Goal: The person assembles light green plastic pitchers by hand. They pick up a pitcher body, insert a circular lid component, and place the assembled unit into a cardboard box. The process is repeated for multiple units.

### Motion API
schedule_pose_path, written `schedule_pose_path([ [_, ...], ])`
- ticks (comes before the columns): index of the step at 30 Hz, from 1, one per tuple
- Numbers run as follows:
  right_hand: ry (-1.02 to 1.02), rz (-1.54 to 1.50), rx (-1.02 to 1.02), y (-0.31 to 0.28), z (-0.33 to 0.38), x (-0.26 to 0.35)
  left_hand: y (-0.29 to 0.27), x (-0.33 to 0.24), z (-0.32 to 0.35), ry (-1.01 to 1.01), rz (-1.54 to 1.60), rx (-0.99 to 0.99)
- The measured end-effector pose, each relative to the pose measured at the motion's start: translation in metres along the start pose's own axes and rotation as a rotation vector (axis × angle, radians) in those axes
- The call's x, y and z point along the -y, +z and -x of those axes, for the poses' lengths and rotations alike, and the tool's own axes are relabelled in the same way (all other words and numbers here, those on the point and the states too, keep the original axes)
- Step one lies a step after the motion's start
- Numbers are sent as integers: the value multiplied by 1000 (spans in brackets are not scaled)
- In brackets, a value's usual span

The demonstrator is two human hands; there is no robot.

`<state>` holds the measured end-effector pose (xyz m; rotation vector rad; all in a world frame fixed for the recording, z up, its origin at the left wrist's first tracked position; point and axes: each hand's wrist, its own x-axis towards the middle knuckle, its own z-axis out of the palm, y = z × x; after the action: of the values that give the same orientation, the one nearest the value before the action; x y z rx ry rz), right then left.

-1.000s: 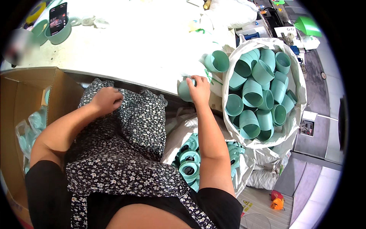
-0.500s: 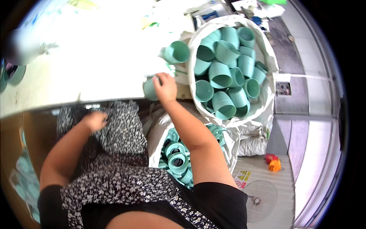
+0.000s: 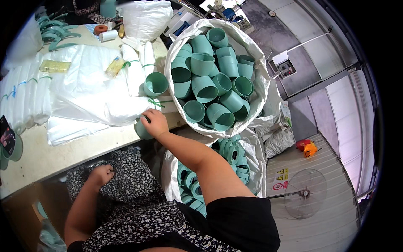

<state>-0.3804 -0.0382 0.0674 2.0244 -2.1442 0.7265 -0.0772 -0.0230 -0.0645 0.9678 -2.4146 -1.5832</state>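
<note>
At the table's front edge, my right hand (image 3: 155, 122) is closed on the rim of a green plastic cup (image 3: 142, 129). The fingers hide part of that cup's mouth. My left hand (image 3: 101, 174) is over my lap in front of the floral apron (image 3: 130, 172), its fingers curled in; what they hold, if anything, is hidden. Another green cup (image 3: 155, 84) lies on the table beyond my right hand, its mouth facing me. Right of it, a large white sack (image 3: 262, 105) is full of similar green cups (image 3: 205, 89).
A second white sack (image 3: 170, 166), holding green ring-shaped parts (image 3: 231, 151), stands below my right forearm. White plastic bags (image 3: 84, 96) cover much of the table (image 3: 33, 168). Curved green pieces (image 3: 56, 31) lie at the far left. A fan (image 3: 305, 193) is at the right.
The view has shifted, and the table looks less washed out by glare. My right hand keeps hold of the cup at the table edge. My left hand stays over my lap.
</note>
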Motion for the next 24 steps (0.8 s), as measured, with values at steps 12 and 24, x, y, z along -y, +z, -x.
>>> schedule_pose_path([
  [12, 17, 7, -6, 6, -2, -9, 2, 6, -4, -35, 19, -8],
  [24, 18, 19, -19, 8, -2, -8, 0, 7, -4, 10, -34, -51],
])
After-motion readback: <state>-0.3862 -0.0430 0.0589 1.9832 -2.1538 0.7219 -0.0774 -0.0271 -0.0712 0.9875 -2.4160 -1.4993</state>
